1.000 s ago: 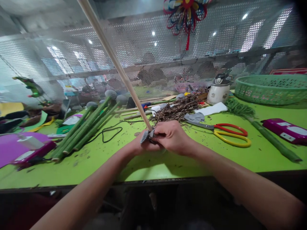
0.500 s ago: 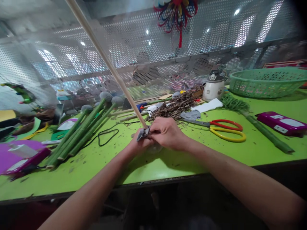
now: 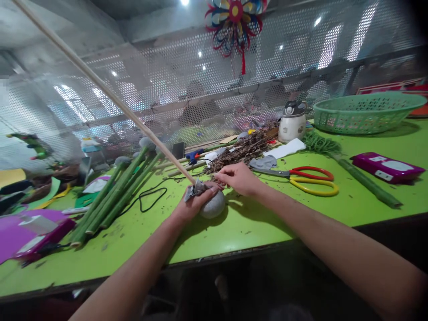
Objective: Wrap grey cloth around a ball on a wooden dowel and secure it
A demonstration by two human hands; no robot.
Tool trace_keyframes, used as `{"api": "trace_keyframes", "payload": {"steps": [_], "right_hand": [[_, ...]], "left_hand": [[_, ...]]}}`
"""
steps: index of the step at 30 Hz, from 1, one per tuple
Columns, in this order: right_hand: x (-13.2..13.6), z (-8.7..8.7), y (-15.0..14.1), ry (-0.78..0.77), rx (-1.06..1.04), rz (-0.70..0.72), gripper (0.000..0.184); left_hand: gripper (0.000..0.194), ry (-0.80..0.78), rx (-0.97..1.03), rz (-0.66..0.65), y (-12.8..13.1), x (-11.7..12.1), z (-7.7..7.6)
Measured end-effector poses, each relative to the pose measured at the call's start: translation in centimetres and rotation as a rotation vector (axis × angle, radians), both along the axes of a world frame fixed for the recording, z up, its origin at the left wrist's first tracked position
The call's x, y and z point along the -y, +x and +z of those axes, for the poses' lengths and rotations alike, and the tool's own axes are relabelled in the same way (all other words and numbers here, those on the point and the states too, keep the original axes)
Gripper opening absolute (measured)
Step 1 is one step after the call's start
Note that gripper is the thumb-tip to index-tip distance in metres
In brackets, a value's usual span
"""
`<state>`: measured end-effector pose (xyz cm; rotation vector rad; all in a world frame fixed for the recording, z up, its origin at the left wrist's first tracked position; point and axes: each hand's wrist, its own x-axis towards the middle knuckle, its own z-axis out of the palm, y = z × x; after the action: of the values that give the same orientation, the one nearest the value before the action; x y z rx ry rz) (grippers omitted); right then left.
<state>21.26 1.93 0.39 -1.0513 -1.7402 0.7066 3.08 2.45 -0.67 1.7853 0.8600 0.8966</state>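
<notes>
So the left hand (image 3: 196,201) is wrapped around the bunched gray cloth (image 3: 195,191) at the neck of a gray ball (image 3: 214,206), which sits low over the front of the lime-green table (image 3: 140,240). Its thumb lies along the top of the ball. A long wooden stick (image 3: 133,118) comes out of that bunch and slants up to the left. The right hand (image 3: 240,179) is just beside the ball, thumb and index fingertips pinched together; can't tell if anything's between them.

Over on the left there's a magenta box (image 3: 45,240) with a pale panel, next to green stems (image 3: 117,194) topped with gray knobs, and a looped black cord (image 3: 152,192). On the right, scissors (image 3: 310,182) with one red and one yellow handle lie with their blades by a gray scrap (image 3: 265,162). Past those, a green stalk (image 3: 371,185) and another magenta box (image 3: 389,167) with light labels, too small to read.

Further back: a blue glue gun (image 3: 194,156), dried twigs (image 3: 244,150), a pale bottle (image 3: 291,128) with a dark lid and little printed marks (no clue on the brand, too blurry), and a green basket (image 3: 364,121). Behind it all, a perforated screen (image 3: 160,93) and a colorful looped ornament (image 3: 236,22).
</notes>
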Motion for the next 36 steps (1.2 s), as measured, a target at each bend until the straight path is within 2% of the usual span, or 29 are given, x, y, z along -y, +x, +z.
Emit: {"api": "trace_keyframes", "payload": {"steps": [5, 8, 14, 22, 30, 36], "right_hand": [[0.2, 0.0, -0.3, -0.071, -0.042, 0.014, 0.026], [0.4, 0.1, -0.3, -0.054, -0.046, 0.010, 0.028], [0.9, 0.4, -0.4, -0.019, -0.016, -0.039, 0.029], [1.1, 0.6, -0.4, -0.011, -0.004, -0.035, 0.032], [0.7, -0.3, -0.4, 0.021, 0.142, -0.033, 0.035], [0.2, -1.0, -0.7, -0.020, 0.177, -0.061, 0.031]], "left_hand": [[0.025, -0.305, 0.310, -0.005, -0.6, -0.3, 0.0], [0.025, -0.386, 0.342, -0.030, -0.9, -0.5, 0.0], [0.026, -0.354, 0.348, 0.001, -0.7, -0.4, 0.1], [0.028, -0.283, 0.294, 0.039, -1.1, -0.3, 0.2], [0.028, -0.301, 0.345, 0.104, -0.5, -0.1, 0.3], [0.026, -0.244, 0.345, 0.179, -0.7, 0.0, 0.1]]}}
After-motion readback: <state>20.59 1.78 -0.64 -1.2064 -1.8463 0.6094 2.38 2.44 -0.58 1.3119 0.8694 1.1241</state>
